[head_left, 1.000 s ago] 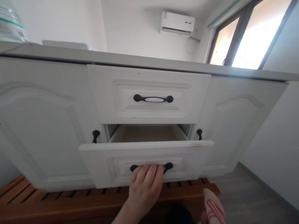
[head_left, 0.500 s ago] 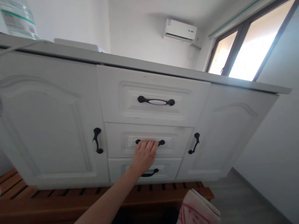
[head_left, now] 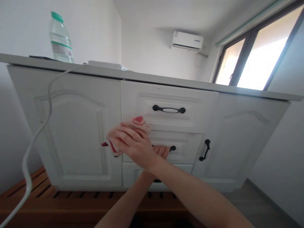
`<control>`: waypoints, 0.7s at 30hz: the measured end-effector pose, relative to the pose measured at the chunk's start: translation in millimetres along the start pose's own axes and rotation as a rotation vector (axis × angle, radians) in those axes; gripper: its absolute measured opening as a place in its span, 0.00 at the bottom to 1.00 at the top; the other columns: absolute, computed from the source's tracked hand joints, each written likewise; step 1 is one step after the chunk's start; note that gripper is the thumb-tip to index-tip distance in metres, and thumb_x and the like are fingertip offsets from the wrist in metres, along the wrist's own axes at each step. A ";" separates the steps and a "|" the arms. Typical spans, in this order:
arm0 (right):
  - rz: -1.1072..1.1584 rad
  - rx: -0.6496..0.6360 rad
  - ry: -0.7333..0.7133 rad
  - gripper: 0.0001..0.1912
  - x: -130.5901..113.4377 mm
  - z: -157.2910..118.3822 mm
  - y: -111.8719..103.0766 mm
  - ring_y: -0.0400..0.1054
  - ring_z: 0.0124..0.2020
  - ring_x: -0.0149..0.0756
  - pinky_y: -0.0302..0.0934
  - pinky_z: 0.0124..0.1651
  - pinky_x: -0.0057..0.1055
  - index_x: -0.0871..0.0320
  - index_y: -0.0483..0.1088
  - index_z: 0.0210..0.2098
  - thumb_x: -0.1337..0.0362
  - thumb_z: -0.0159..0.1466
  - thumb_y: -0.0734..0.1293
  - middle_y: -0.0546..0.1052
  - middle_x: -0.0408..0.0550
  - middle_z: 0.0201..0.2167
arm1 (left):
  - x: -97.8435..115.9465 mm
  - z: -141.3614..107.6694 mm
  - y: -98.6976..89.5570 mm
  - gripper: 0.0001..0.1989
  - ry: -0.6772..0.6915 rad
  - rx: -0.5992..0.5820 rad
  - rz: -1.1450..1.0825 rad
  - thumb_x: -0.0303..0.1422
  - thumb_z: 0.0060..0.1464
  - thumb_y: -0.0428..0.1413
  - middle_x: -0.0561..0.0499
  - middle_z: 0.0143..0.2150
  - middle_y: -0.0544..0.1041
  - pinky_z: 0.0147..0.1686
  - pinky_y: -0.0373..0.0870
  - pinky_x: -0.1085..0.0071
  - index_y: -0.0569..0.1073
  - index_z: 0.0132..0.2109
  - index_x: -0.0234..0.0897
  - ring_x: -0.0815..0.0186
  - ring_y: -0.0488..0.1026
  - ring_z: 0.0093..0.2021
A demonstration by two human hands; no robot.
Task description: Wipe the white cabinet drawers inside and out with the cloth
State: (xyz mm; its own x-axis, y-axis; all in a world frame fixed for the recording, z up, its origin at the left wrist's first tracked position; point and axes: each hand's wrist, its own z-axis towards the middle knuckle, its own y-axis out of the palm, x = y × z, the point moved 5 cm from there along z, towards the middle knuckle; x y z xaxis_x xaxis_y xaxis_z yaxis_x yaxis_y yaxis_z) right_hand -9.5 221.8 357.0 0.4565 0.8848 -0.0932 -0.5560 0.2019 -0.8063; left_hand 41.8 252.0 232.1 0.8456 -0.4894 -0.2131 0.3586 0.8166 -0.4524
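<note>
My right hand [head_left: 135,147] presses a pink and white cloth [head_left: 129,125] against the white cabinet [head_left: 78,133], near the seam between the left door and the drawers. Its forearm crosses over my left one. Partly hidden behind it, my left hand [head_left: 161,151] has its fingers wrapped round the black handle [head_left: 173,148] of the middle drawer. Above them is the top drawer's black handle [head_left: 169,110] with a white centre. The left door's handle is mostly covered by the cloth. All drawers look closed.
On the cabinet top [head_left: 147,76] stand a water bottle [head_left: 60,39] and a flat white object [head_left: 104,65]. A white cable [head_left: 29,152] hangs down at the left. The right door has a black handle [head_left: 205,149]. Below is a slatted wooden bench [head_left: 83,202].
My right hand has come into view with the cloth, which has moved from the lower right up to the cabinet's left part. The view has shifted left. My left hand stays on the middle handle.
</note>
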 end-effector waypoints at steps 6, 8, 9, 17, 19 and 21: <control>-0.569 -0.011 -0.264 0.26 38.7 8.9 27.8 0.51 0.70 0.35 0.54 0.68 0.40 0.55 0.54 0.70 0.70 0.74 0.53 0.63 0.43 0.70 | -3.9 1.3 1.8 0.19 0.065 -0.041 0.022 0.30 0.62 0.52 0.46 0.49 0.79 0.56 0.68 0.58 0.71 0.59 0.34 0.58 0.74 0.50; -0.665 0.041 -0.252 0.27 49.1 -15.7 10.8 0.53 0.69 0.37 0.56 0.66 0.41 0.52 0.54 0.70 0.67 0.73 0.57 0.61 0.40 0.71 | -4.2 0.0 3.8 0.18 0.032 -0.051 0.034 0.26 0.61 0.51 0.44 0.48 0.79 0.53 0.69 0.57 0.72 0.58 0.35 0.56 0.74 0.50; -0.706 0.060 -0.236 0.27 54.4 -30.0 -0.9 0.53 0.68 0.37 0.56 0.65 0.40 0.51 0.55 0.70 0.65 0.72 0.58 0.61 0.39 0.71 | -4.3 -1.2 4.6 0.17 0.025 -0.050 0.031 0.25 0.61 0.52 0.45 0.47 0.80 0.52 0.69 0.58 0.74 0.56 0.36 0.56 0.74 0.50; -0.990 0.073 0.032 0.32 112.8 -161.4 -91.1 0.61 0.60 0.41 0.56 0.53 0.40 0.43 0.58 0.69 0.69 0.68 0.64 0.70 0.40 0.66 | -11.8 -13.0 -7.6 0.28 0.058 0.000 -0.037 0.31 0.60 0.54 0.48 0.64 0.72 0.67 0.56 0.61 0.64 0.67 0.43 0.58 0.66 0.64; -1.031 0.097 0.138 0.33 125.9 -194.6 -107.7 0.62 0.59 0.44 0.56 0.53 0.42 0.43 0.60 0.68 0.71 0.66 0.65 0.71 0.44 0.64 | -12.2 -20.9 -11.1 0.33 -0.001 -0.027 -0.062 0.29 0.60 0.53 0.48 0.68 0.67 0.66 0.56 0.62 0.57 0.71 0.45 0.58 0.61 0.68; -1.070 0.139 0.224 0.33 134.9 -221.8 -121.7 0.63 0.57 0.47 0.56 0.53 0.44 0.44 0.63 0.67 0.71 0.64 0.66 0.72 0.47 0.62 | -6.1 -37.7 -14.3 0.36 -0.058 -0.034 -0.085 0.27 0.59 0.52 0.46 0.70 0.64 0.65 0.59 0.61 0.53 0.72 0.47 0.56 0.57 0.71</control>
State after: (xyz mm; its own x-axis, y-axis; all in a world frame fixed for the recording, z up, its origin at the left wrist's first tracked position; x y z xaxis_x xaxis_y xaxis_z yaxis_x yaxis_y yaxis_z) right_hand 273.8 223.5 313.0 0.8564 0.1312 0.4993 0.1351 0.8765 -0.4621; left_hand 16.6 231.7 207.2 0.8346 -0.5371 -0.1225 0.4173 0.7615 -0.4960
